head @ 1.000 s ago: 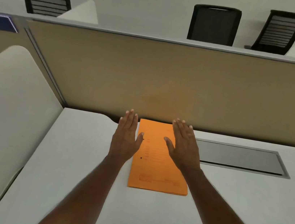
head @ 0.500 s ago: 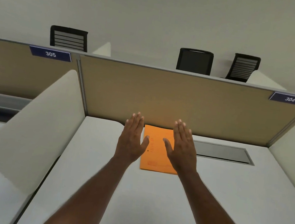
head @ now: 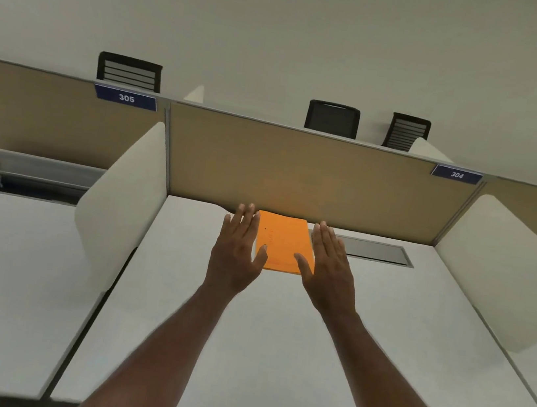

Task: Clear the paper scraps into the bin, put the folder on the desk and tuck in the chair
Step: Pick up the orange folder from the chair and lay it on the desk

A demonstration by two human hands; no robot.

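An orange folder lies flat on the white desk, close to the tan back partition. My left hand is stretched out flat beside the folder's left edge, fingers together and thumb apart, holding nothing. My right hand is held flat beside the folder's right edge in the same way; its thumb overlaps the folder's near right corner. Both forearms reach in from the bottom of the view. No paper scraps, bin or chair for this desk are in sight.
The tan partition bears plates 305 and 304. White side dividers flank the desk. A grey cable hatch lies right of the folder; the left desk's hatch is open. Three black chairs stand beyond.
The view has pulled back from the desk, so the folder looks smaller and farther, and the desk's front edge shows. Both hands have spread a little wider, off the folder's top.
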